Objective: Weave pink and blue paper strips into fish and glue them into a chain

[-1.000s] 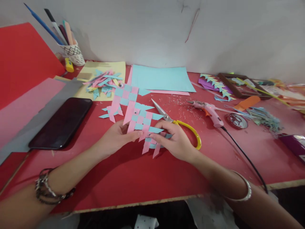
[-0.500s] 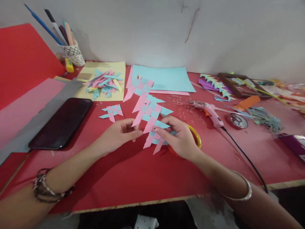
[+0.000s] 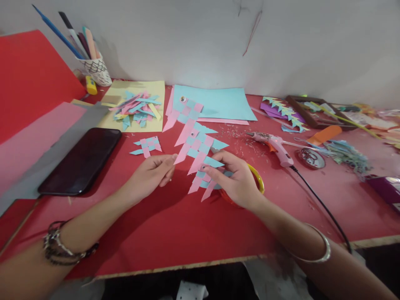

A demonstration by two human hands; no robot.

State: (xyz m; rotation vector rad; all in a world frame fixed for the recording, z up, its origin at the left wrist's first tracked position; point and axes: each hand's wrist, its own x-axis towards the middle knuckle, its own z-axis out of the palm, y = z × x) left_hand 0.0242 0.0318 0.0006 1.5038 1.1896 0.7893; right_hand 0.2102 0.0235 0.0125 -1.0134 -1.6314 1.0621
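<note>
My right hand [image 3: 236, 177] pinches a joined row of woven pink and light-blue paper fish [image 3: 195, 143] at its lower end, thumb on top. The row leans diagonally above the table, with googly eyes on it. My left hand [image 3: 154, 168] is closed, thumb against forefinger, its fingertips right beside a pointed pink strip of the row; whether anything is between them is hidden. Beyond it lies a smaller woven paper fish [image 3: 148, 146]. Under my right hand shows the yellow and red handle of what look like scissors [image 3: 258, 178], partly covered.
A pink glue gun [image 3: 275, 146] with a black cord lies right, near a small round dish [image 3: 310, 158]. A phone [image 3: 79, 162] is at left. Paper strips [image 3: 137, 108] are heaped on a yellow sheet; blue paper [image 3: 215, 100] lies behind. A pen cup [image 3: 97, 71] stands by the wall.
My left hand has moved slightly left and up, its fingers drawing together. The paper fish row has shifted a little to the right, still in my right hand.
</note>
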